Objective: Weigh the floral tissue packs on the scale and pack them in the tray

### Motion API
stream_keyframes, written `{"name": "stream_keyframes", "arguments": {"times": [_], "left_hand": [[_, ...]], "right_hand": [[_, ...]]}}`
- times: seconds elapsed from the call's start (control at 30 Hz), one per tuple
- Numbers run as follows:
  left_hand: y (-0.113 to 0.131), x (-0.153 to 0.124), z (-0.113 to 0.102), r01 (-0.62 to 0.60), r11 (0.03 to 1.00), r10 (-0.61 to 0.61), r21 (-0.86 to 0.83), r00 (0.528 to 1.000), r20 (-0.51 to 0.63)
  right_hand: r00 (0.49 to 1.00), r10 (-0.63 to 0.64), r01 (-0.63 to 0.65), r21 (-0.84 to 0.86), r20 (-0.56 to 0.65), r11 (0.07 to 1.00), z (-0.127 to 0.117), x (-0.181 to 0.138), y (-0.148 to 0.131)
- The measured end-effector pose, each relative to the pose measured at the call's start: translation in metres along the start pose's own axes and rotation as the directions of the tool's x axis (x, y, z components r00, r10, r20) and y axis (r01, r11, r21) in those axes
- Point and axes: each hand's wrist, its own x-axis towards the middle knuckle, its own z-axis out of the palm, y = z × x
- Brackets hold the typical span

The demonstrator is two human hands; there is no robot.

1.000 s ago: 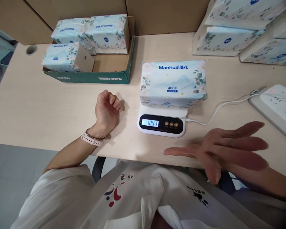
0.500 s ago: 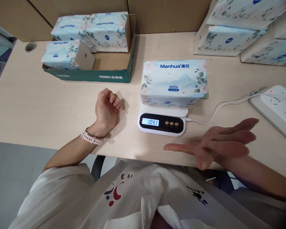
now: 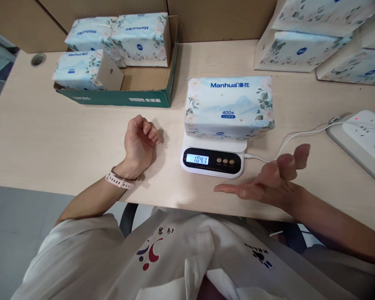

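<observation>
A pale blue tissue pack (image 3: 229,106) marked Manhua lies on a small white scale (image 3: 213,158) whose lit display reads 104.1. My left hand (image 3: 139,141) rests on the desk to the scale's left, fingers curled into a loose fist with nothing in it, a pink band on the wrist. My right hand (image 3: 267,183) hovers just in front and right of the scale, palm turned sideways, thumb pointing left and fingers apart, half bent, holding nothing.
A green cardboard tray (image 3: 143,89) at the back left holds three tissue packs (image 3: 118,39). More packs (image 3: 318,37) are stacked at the back right. A white power strip (image 3: 362,139) lies at the right, its cable (image 3: 296,139) running to the scale.
My right hand has drawn in toward the scale and turned on edge, its fingers bending from flat and stretched to half curled. The left hand, pack and scale reading stay the same.
</observation>
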Motion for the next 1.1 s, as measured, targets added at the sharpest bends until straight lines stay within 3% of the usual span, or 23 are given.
{"name": "stream_keyframes", "arguments": {"times": [0.07,0.1,0.23,0.3,0.57,0.73,0.87,1.1], "left_hand": [[0.0,0.0,0.0,-0.001,1.0,0.001,-0.006,1.0,0.0],[0.0,0.0,0.0,0.001,1.0,-0.001,-0.006,1.0,-0.003],[0.001,0.0,0.001,0.02,1.0,-0.02,0.011,1.0,-0.021],[0.001,0.0,0.002,0.023,1.0,-0.023,0.011,0.999,-0.025],[0.001,0.0,0.001,0.011,1.0,-0.011,0.003,1.0,-0.014],[0.002,0.0,0.002,0.008,1.0,-0.008,0.011,1.0,-0.024],[0.001,0.0,0.002,0.012,1.0,-0.012,0.005,1.0,-0.021],[0.0,0.002,-0.001,0.015,1.0,-0.015,-0.012,1.0,-0.009]], "right_hand": [[0.98,-0.185,0.18,-0.082,-0.065,0.98,-0.003,0.008,0.0],[0.981,-0.192,0.188,-0.103,-0.028,0.977,-0.004,0.01,0.0],[0.973,0.014,0.006,-0.086,0.23,0.996,-0.001,0.012,0.005],[0.955,0.095,-0.084,-0.049,0.282,0.995,0.0,0.013,0.007],[0.958,0.079,-0.069,-0.045,0.277,0.997,-0.005,0.022,0.003],[0.977,0.009,0.007,-0.071,0.212,0.997,-0.002,0.025,0.004],[0.973,0.08,-0.07,-0.056,0.217,0.996,-0.001,0.025,0.006],[0.99,0.092,-0.082,-0.092,0.103,0.992,0.003,0.009,0.025]]}}
